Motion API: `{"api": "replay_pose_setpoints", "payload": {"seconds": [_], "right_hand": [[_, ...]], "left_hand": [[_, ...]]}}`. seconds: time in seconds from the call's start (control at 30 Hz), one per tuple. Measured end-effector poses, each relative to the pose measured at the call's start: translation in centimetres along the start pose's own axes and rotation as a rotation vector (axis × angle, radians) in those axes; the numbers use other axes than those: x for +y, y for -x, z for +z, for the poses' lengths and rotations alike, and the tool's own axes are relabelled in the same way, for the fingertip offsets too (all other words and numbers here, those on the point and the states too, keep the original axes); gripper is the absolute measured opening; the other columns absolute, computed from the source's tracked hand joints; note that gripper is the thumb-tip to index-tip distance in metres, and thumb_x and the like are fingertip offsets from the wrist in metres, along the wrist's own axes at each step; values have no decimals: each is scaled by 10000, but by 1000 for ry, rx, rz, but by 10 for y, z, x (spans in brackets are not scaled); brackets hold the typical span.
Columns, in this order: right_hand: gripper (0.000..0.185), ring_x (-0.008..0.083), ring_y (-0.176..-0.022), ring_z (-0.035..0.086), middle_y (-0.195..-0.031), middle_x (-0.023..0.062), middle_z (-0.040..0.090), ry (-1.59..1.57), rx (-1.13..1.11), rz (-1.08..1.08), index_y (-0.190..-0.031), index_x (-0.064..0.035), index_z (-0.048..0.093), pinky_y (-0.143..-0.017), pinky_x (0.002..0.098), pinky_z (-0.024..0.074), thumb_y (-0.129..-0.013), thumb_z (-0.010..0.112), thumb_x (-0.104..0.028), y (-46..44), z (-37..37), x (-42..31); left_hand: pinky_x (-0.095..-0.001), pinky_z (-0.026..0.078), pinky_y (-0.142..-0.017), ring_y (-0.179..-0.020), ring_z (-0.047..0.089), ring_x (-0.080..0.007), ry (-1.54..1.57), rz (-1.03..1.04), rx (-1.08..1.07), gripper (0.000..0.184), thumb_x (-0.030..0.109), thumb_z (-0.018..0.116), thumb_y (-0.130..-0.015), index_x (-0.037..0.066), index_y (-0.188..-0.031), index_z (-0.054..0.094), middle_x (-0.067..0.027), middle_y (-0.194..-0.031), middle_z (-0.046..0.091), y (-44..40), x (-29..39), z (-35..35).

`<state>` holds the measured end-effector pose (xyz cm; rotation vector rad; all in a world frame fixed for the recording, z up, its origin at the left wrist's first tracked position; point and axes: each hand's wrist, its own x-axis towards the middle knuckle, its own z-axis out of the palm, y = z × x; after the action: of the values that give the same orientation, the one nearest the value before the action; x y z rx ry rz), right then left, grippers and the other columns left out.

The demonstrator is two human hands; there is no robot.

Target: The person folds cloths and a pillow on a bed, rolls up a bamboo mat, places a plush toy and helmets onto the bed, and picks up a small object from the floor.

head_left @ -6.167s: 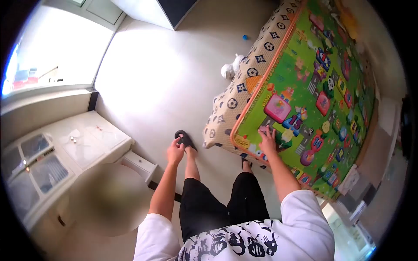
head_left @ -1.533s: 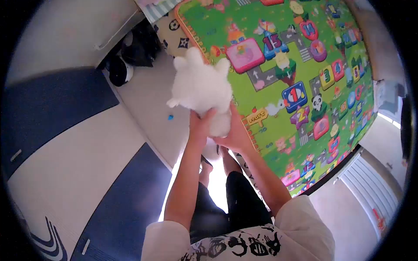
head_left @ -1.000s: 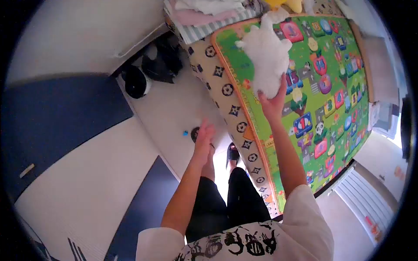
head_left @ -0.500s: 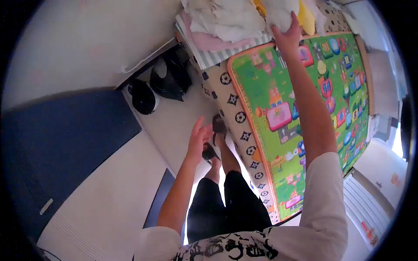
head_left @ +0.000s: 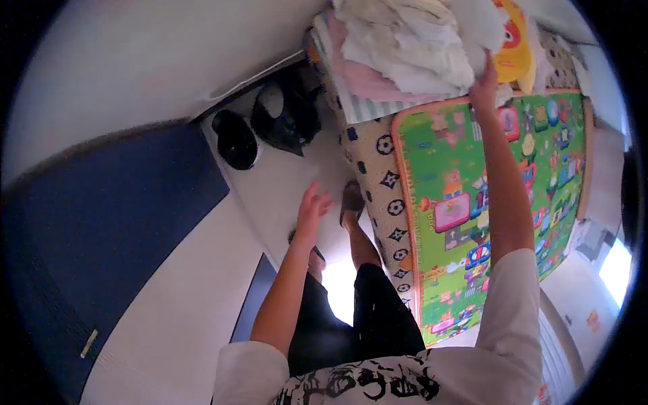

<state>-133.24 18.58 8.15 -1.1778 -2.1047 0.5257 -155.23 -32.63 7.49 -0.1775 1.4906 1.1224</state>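
My right hand (head_left: 484, 88) reaches to the far end of the bed, its fingers around the lower end of a white plush toy (head_left: 480, 27). The toy lies between a pile of white cloth (head_left: 408, 47) and a yellow item (head_left: 516, 50) with a red and white pattern. My left hand (head_left: 314, 208) hangs over the floor with its fingers apart and nothing in it. Below my right arm a green play mat (head_left: 442, 162) with numbers and pictures covers much of the bed.
A patterned mattress edge (head_left: 389, 179) runs along the mat's left side. On the floor stand a black and white round object (head_left: 236, 140) and a black bag (head_left: 290, 118). A blue and white cabinet (head_left: 135, 202) is at the left; a dark slipper (head_left: 351, 201) is on my foot.
The white plush toy, first in both my hands, has moved over the mat to the bed's far end in my right hand. My left hand let go of it and stays low.
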Motion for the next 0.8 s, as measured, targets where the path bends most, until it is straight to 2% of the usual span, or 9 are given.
{"api": "replay_pose_setpoints", "payload": {"seconds": [0.17,0.27,0.3,0.33,0.43,0.53,0.6,0.7,0.8], "right_hand": [[644,374,-1359,388,-1450,248,398,-154,409,421,-1490,63,334,-1156,453,322,-945,614,-134,92,22,-74],[517,318,-1182,465,-1260,204,452,164,176,481,-1379,54,400,-1022,414,401,-943,606,-129,191,52,-106],[460,282,-1082,470,-1171,169,455,47,216,202,-1315,53,442,-943,384,410,-926,620,-115,220,74,-155],[445,276,-1108,478,-1177,154,472,59,-1,350,-1302,18,473,-959,384,415,-911,641,-112,262,89,-168],[446,287,-1106,534,-1207,154,514,-292,-369,542,-1313,-39,530,-975,401,442,-908,682,-151,322,153,-233],[525,323,-1193,554,-1344,190,521,-360,-516,674,-1393,-39,522,-1029,414,438,-941,690,-248,337,233,-239],[627,345,-1296,517,-1464,207,479,-280,-603,754,-1463,-27,474,-1089,412,404,-962,675,-345,345,289,-213],[788,353,-1409,442,-1557,209,433,-129,-418,794,-1515,-6,417,-1161,404,340,-955,657,-507,316,382,-171],[862,319,-1399,455,-1512,186,496,-424,-341,823,-1509,-13,432,-1147,392,349,-918,670,-593,271,436,-139]], "left_hand": [[-364,482,-958,-1052,647,-189,126,76,244,569,302,551,-1009,163,-1542,405,-73,-1285,620,-30,-16,-81],[-364,457,-1004,-1156,594,-228,-86,111,417,577,184,617,-969,114,-1512,436,-99,-1306,583,-49,-5,-130],[-363,455,-1005,-1175,584,-241,-209,135,484,581,155,636,-951,98,-1498,453,-113,-1315,579,-54,-4,-147],[-390,432,-1073,-1237,573,-312,-223,218,411,630,161,687,-909,54,-1488,462,-179,-1367,580,-57,3,-165],[-399,375,-1133,-1392,457,-306,-644,193,411,722,201,693,-928,86,-1557,357,-195,-1538,441,-98,-24,-238],[-449,398,-1136,-1345,500,-428,-887,249,422,803,292,780,-820,-12,-1481,440,-263,-1455,520,-132,-22,-276],[-472,397,-1137,-1349,499,-424,-1062,281,420,850,363,786,-813,3,-1494,426,-253,-1473,508,-162,-26,-294],[-551,379,-1138,-1370,491,-395,-1282,330,372,932,510,770,-808,31,-1517,400,-241,-1496,492,-210,-16,-307],[-612,335,-1147,-1388,482,-361,-1458,336,379,915,537,752,-820,84,-1531,395,-204,-1514,488,-260,-23,-313]]}}
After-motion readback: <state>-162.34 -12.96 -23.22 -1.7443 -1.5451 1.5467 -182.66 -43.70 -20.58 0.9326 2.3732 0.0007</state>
